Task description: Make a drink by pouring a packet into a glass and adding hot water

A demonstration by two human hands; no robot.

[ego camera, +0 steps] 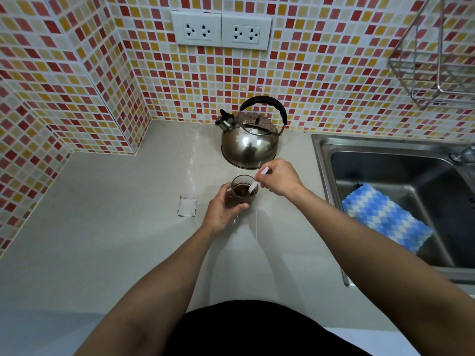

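Note:
A small clear glass holding dark brown liquid stands on the pale counter. My left hand wraps around its left side and grips it. My right hand pinches a white spoon whose lower end dips into the liquid. A flat, silvery empty packet lies on the counter left of the glass. The steel kettle with a black handle sits just behind the glass.
A steel sink lies to the right with a blue-and-white checked cloth draped in it. A wire rack hangs at upper right. Two wall sockets sit above the kettle on the tiled wall.

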